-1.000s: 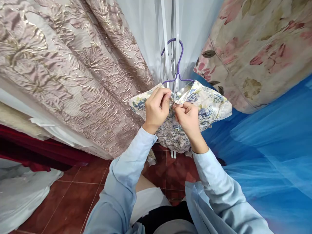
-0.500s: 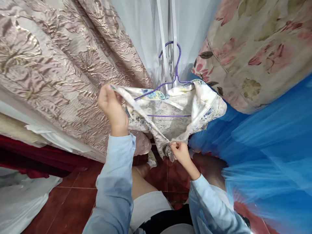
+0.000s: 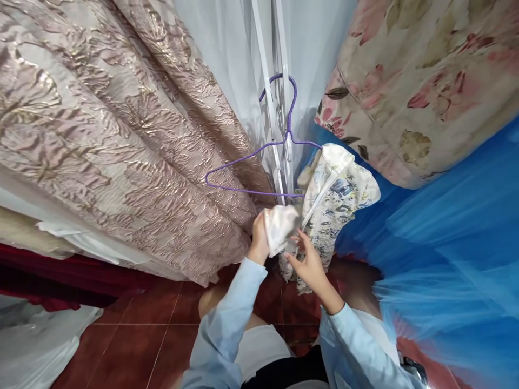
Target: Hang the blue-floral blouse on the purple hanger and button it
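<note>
A white garment [image 3: 336,189] with a blue and yellow floral print hangs by one shoulder from the right end of a purple hanger [image 3: 239,162]. The hanger's left arm is bare. My left hand [image 3: 259,237] is closed on the garment's other shoulder, bunched up just below the hanger's lower bar. Beside it, my right hand [image 3: 311,267] has its thumb and fingers apart, close to the garment's front edge. Whether those fingertips touch the cloth I cannot tell; that spot is blurred.
White metal bars [image 3: 265,70] rise behind the hanger. A pink and gold brocade fabric [image 3: 133,119] hangs on the left. On the right are a floral fabric [image 3: 425,81] and blue tulle [image 3: 438,243]. Red floor tiles [image 3: 133,340] lie below.
The garment's left shoulder has come off the hanger, and my left hand has brought it right and down toward the middle. My right hand's pinch on the neckline has opened.
</note>
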A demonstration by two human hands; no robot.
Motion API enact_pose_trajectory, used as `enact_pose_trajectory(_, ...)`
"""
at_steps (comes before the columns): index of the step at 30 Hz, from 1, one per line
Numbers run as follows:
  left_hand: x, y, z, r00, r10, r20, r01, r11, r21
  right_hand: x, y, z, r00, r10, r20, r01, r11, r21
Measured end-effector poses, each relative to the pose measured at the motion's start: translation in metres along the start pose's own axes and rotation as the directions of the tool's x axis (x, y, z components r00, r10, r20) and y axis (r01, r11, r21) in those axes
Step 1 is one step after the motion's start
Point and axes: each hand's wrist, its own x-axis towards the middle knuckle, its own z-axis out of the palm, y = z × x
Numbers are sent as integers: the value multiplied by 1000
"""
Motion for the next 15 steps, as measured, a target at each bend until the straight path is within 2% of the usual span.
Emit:
enact_pose_trajectory(1,-13,3,11,999,14,47,-15,1000,19,1,-8,-3,999,-50,18,50,999,-2)
enact_pose_trajectory(3,-34,17,30,963,122,242,-164,973,162,2,-23,-10,992,-108,61,105,994,42)
enact_pose_trajectory(4,-42,26,39,913,174,370,-272,934,233,2,-28,-13,991,-115,68,109,991,78)
enact_pose_trajectory(7,-53,50,62,683,210,699,-560,766,317,0,-29,-22,998,-63,-28,67,983,169)
enact_pose_trajectory(8,-53,53,70,617,193,763,-616,721,316,-1,-24,-25,997,-18,-81,34,979,201)
enact_pose_trajectory(10,-51,52,83,531,141,836,-683,655,323,-4,-13,-33,981,96,-171,-44,958,283)
enact_pose_trajectory(12,-49,41,91,479,82,874,-721,604,339,-9,-2,-43,962,197,-188,-122,929,349)
enact_pose_trajectory(15,-46,17,92,471,21,882,-744,546,385,-19,3,-66,959,275,-70,-238,914,328)
